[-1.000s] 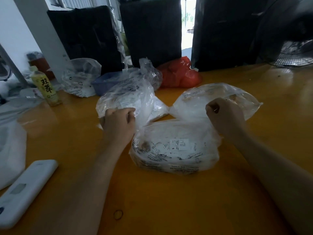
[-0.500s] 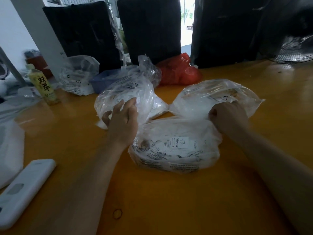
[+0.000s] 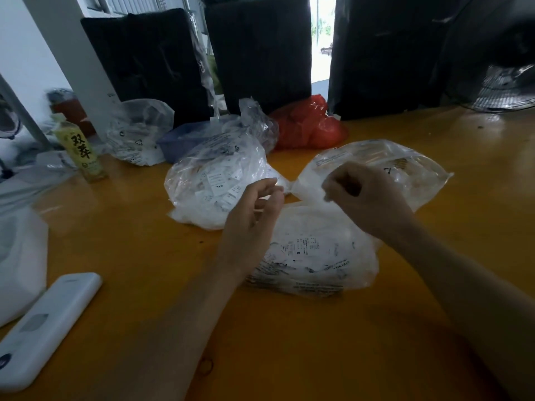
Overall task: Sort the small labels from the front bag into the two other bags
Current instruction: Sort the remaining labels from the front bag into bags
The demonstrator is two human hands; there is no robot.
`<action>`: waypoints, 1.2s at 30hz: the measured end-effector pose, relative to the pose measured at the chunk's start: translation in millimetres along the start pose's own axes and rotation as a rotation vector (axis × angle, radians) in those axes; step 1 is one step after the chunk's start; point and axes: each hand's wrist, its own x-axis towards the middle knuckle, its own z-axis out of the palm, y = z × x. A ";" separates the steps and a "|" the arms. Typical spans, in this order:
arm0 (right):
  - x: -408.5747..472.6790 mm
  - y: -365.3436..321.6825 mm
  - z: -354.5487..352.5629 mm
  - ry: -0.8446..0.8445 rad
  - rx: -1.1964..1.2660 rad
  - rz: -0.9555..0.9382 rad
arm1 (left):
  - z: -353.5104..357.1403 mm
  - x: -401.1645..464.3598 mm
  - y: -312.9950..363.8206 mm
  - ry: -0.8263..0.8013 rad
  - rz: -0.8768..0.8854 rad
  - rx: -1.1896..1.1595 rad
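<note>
An orange table (image 3: 376,342) runs across the room, glossy and a bit scuffed. Along its far edge stand dark panels (image 3: 260,53) with a strip of daylight between two of them, and a fan (image 3: 506,91) sits at the far right. A red bag (image 3: 309,125), a blue tub (image 3: 185,140), a further clear bag (image 3: 136,134) and a yellow-green bottle (image 3: 82,153) crowd the back left. A white remote (image 3: 43,328) lies near the front left corner, and a rubber band (image 3: 206,366) rests on the bare wood close by.

The front bag (image 3: 324,256), clear and full of small labels (image 3: 307,247), lies in the middle. Behind it sit the left bag (image 3: 211,183) and the right bag (image 3: 405,172), nearly touching each other.

Both hands hover above the front bag's far edge. The left hand (image 3: 254,215) has its fingers loosely curled, tips drawn toward the thumb; I cannot tell whether it pinches anything. The right hand (image 3: 367,201) is curled into a loose fist over the right bag's near corner, and what it holds, if anything, is hidden.
</note>
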 end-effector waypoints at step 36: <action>-3.3 4.0 13.6 -0.418 -0.134 0.051 | 1.8 1.3 -11.1 0.087 -0.438 -0.886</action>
